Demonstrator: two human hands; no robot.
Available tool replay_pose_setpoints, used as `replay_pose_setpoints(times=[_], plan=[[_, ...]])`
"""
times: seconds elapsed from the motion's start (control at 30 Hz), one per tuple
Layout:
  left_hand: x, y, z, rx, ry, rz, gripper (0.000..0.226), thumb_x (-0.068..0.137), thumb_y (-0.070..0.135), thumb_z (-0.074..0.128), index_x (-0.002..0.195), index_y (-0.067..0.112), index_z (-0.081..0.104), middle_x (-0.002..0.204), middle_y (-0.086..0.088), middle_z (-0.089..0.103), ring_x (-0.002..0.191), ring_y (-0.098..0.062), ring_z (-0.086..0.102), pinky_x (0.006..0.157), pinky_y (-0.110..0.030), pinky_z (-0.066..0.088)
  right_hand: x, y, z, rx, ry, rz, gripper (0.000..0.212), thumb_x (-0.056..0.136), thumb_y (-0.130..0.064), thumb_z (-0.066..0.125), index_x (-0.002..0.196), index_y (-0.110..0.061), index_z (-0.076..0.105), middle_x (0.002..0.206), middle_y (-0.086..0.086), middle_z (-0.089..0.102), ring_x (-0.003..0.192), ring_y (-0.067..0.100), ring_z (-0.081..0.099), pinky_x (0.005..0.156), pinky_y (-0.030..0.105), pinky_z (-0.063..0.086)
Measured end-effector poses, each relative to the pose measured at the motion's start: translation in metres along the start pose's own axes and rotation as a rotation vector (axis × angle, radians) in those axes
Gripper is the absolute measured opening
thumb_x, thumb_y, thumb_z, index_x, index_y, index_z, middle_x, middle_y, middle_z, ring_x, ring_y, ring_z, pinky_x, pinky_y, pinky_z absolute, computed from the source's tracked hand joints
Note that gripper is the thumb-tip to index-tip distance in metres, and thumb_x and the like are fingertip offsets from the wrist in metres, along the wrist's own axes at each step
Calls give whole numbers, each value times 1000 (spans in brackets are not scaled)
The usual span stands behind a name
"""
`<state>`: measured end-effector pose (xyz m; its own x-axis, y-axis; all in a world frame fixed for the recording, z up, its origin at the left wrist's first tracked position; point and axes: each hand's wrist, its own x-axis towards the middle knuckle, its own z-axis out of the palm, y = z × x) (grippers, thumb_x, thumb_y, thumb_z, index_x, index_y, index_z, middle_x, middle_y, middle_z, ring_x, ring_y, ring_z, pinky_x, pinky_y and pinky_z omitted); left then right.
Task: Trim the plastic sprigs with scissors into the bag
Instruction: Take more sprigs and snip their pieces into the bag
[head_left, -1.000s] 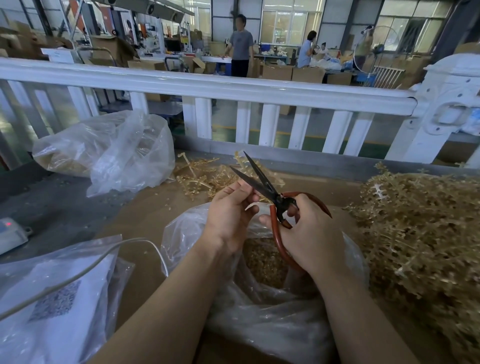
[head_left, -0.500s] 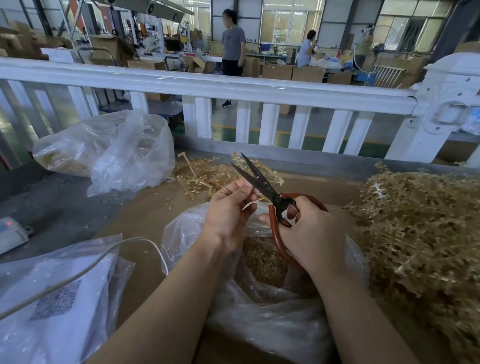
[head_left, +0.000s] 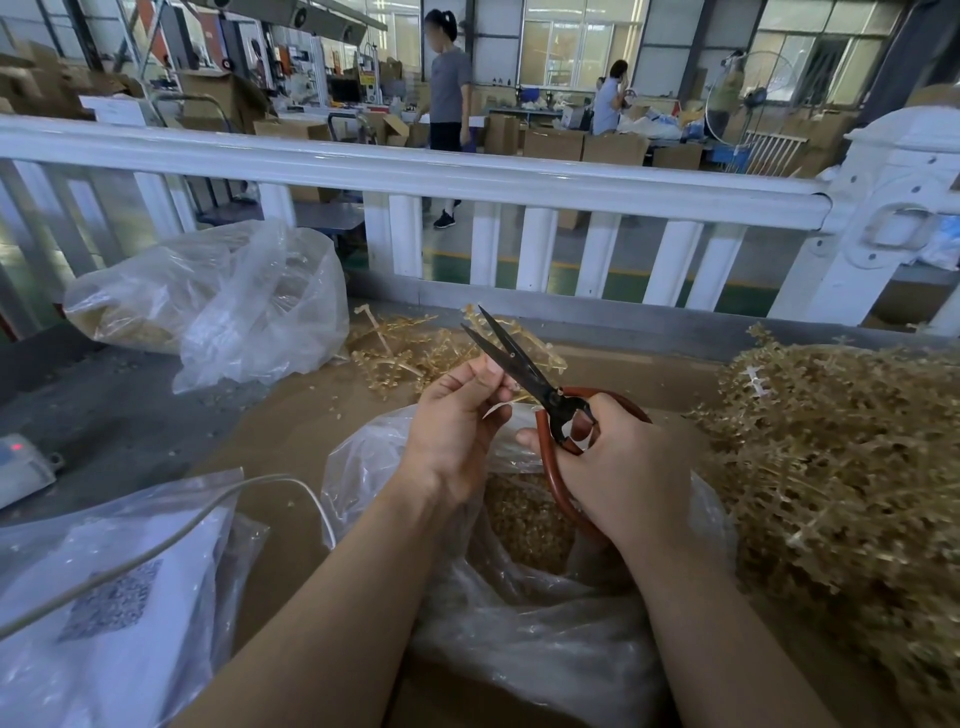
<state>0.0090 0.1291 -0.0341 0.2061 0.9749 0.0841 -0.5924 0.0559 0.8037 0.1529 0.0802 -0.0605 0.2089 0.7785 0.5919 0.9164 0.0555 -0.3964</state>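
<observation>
No text is legible; the packet (head_left: 104, 613) bears a blurred QR-like code.

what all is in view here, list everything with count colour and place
scissors: 1, black blades, red-brown handles, centre, blades apart
sprig: 1, pale, at the blades
open bag: 1, clear, under the hands, gold bits inside
sprig pile: 1, gold, right
loose sprigs: several, gold, behind the hands
far bag: 1, clear, back left
flat bag: 1, clear, near left
cable: 1, white, across flat bag
fence: 1, white, behind
people: at least 2, background
left hand: pinches sprig
right hand: grips scissors
</observation>
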Motion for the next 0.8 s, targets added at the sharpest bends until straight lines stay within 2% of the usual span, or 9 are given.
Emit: replay_pose_setpoints(times=[0.23, 0.43, 0.7, 0.8], plan=[[0, 0, 0, -19, -9, 9, 21, 95, 4, 51, 78, 9, 61, 65, 1, 57, 62, -7, 52, 68, -23, 42, 1, -1, -2, 3, -26, 26, 46, 78, -63, 76, 70, -30, 46, 61, -24, 37, 52, -5, 39, 52, 13, 29], [-1, -1, 1, -13, -16, 30, 20, 97, 3, 48, 81, 8, 60, 65, 2, 56, 63, -7, 51, 68, -23, 41, 0, -2, -3, 8, -8, 12, 47, 77, -63, 77, 71, -29, 44, 67, -20, 44, 53, -3, 38, 53, 12, 28], [-1, -2, -1, -7, -13, 58, 20, 97, 3, 48, 83, 7, 62, 65, 1, 57, 62, -7, 51, 67, -24, 41, -1, 1, -2, 10, 22, -35, 47, 78, -61, 77, 69, -25, 49, 62, -16, 48, 51, -3, 41, 53, 13, 31], [0, -2, -1, -9, -12, 65, 21, 97, 2, 47, 84, 8, 62, 66, 0, 57, 63, -8, 51, 67, -24, 41, -1, 1, -1, 34, 42, -58, 47, 79, -64, 75, 70, -23, 53, 63, -14, 52, 52, 2, 46, 53, 15, 37]])
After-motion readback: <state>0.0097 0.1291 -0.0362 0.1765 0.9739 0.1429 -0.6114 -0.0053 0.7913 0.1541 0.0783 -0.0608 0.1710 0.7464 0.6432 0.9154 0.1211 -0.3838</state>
